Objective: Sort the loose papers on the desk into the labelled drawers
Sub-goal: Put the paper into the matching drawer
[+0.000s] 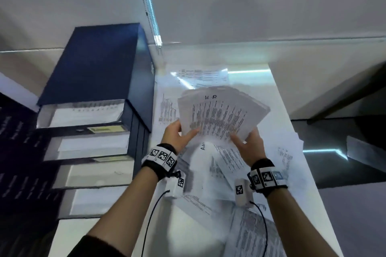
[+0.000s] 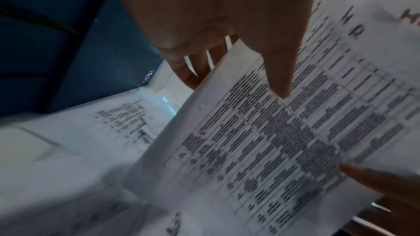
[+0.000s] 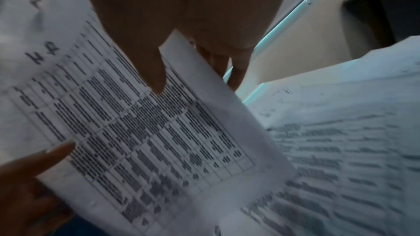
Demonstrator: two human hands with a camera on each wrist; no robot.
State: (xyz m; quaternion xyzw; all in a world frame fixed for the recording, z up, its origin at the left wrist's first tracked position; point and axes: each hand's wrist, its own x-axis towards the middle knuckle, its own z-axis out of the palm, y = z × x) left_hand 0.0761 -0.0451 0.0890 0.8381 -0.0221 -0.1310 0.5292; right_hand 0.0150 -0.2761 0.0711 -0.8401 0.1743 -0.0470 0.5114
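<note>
A fanned stack of printed sheets (image 1: 219,110), the top one hand-marked "HR", hangs above the white desk (image 1: 279,110). My left hand (image 1: 183,131) grips its lower left corner, thumb on top and fingers underneath. At the lower right corner my right hand (image 1: 246,140) grips it the same way. The left wrist view shows the left thumb (image 2: 279,71) pressed on the table-printed top sheet (image 2: 272,141). In the right wrist view the right thumb (image 3: 150,71) presses on that sheet (image 3: 136,123). Left of the stack stands a dark blue drawer unit (image 1: 94,64) with several drawers pulled open; the top drawer (image 1: 83,115) holds paper.
Loose printed sheets (image 1: 225,160) lie scattered on the desk under my hands, with more at the back (image 1: 200,75) and front right (image 1: 254,236). A yellowish label (image 1: 104,129) sits on one drawer front. The desk ends at the right on dark floor (image 1: 344,131). A wall stands behind.
</note>
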